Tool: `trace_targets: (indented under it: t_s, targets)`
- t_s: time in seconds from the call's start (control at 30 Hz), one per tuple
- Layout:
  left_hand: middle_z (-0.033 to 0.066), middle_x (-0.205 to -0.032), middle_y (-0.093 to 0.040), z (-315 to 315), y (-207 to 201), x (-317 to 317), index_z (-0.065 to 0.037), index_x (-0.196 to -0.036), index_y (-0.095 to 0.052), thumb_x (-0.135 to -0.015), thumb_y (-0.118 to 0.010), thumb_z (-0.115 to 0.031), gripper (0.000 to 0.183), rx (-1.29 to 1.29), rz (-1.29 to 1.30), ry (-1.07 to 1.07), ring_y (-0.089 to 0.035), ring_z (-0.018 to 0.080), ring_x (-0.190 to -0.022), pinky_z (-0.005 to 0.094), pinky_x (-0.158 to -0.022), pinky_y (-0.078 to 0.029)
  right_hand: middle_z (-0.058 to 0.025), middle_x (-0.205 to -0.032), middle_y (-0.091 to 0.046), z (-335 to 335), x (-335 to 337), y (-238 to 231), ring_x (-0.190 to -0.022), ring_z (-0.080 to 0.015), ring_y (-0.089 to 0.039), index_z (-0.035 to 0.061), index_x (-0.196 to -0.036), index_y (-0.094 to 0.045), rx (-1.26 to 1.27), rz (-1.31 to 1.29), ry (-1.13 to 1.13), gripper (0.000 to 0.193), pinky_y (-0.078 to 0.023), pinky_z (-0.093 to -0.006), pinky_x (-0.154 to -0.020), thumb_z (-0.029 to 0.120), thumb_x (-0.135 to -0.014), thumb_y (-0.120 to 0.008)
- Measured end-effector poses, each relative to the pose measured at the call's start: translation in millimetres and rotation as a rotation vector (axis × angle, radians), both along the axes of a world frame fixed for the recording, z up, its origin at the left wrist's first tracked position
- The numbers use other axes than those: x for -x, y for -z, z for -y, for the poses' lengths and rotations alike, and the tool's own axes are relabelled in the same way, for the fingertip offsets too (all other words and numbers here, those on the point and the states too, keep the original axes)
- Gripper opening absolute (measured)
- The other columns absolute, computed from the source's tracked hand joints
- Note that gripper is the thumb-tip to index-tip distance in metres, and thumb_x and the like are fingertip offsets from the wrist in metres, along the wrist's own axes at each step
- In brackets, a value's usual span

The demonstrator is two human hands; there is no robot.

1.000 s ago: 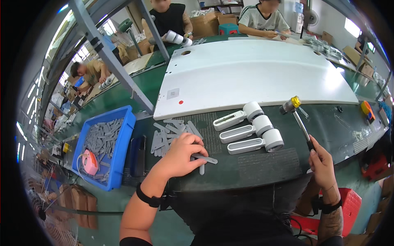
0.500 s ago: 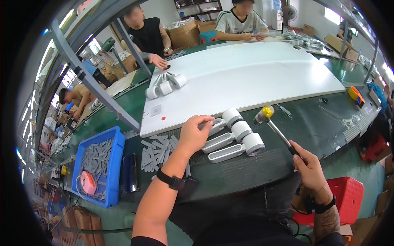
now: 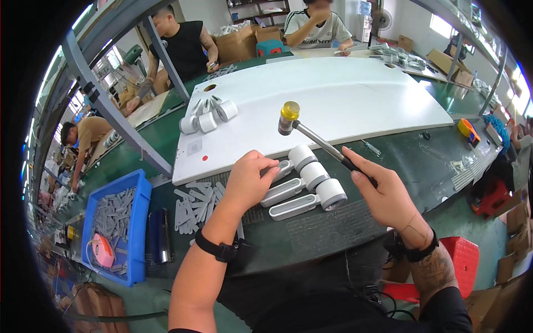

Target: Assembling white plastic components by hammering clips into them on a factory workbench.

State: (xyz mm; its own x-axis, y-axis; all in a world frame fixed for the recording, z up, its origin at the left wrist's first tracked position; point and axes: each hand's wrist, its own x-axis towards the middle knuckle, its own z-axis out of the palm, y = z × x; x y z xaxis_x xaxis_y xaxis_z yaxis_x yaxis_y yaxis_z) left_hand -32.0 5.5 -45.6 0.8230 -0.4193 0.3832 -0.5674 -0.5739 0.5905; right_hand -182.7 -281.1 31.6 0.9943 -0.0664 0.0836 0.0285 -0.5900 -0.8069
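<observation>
My right hand [image 3: 383,191] grips a mallet [image 3: 319,139] by its dark handle. The mallet's head, yellow on one end and brownish on the other, is raised over the white panel's near side. Three white cylindrical parts [image 3: 316,176] with grey rims and long looped grey handles lie in a row on the green bench. Close to the farthest part's handle [image 3: 284,168], my left hand [image 3: 252,180] has thumb and fingers pinched together; whatever is between them is hidden. Beside my left wrist lies a pile of flat grey strips [image 3: 194,208].
A blue bin [image 3: 143,205] holds more grey strips and a pink object [image 3: 103,251]. Next to it stands a dark blue shiny object [image 3: 160,236]. The large white panel [image 3: 322,89] carries more cylindrical parts [image 3: 207,121]. A screwdriver [image 3: 373,148] lies right. Co-workers are beyond.
My right hand has lifted the mallet and swung it left, toward my left hand. My left hand keeps its pinch near the handles. The co-worker at far left has withdrawn a hand from the panel.
</observation>
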Motion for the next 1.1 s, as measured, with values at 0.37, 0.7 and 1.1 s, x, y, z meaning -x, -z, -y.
trace_targets:
  t_s: [0.37,0.7,1.1]
  targets:
    - [0.0146,-0.092,-0.073,4,-9,-3,-0.005,-0.106,-0.087,-0.095,-0.083,-0.023,0.021,-0.024,-0.071,0.001,-0.072,0.0333,-0.089,0.0437,-0.081,-0.056,-0.0228,-0.083,-0.070,8,-9,34,-0.070,-0.0359,-0.066,0.0188,-0.160,-0.062,0.191,0.020,-0.097,0.049,-0.057,-0.0393,-0.077,0.017,-0.111,-0.060]
    - [0.0138,-0.096,-0.076,7,-9,-6,-0.002,-0.105,-0.085,-0.093,-0.085,-0.021,0.022,-0.068,-0.100,0.023,-0.071,0.0285,-0.083,0.0399,-0.079,-0.057,-0.0224,-0.084,-0.070,3,-10,37,-0.072,-0.0333,-0.067,0.0179,-0.159,-0.063,0.181,0.030,-0.104,0.048,-0.056,-0.0384,-0.079,0.017,-0.111,-0.061]
    - [0.0079,-0.084,-0.080,7,-4,-12,-0.002,-0.098,-0.082,-0.093,-0.089,-0.022,0.021,0.064,-0.252,-0.004,-0.071,0.0154,-0.077,0.0333,-0.074,-0.056,-0.0211,-0.080,-0.069,15,-14,53,-0.068,-0.0351,-0.064,0.0190,-0.157,-0.065,0.227,0.195,-0.163,0.048,-0.055,-0.0392,-0.073,0.015,-0.110,-0.063]
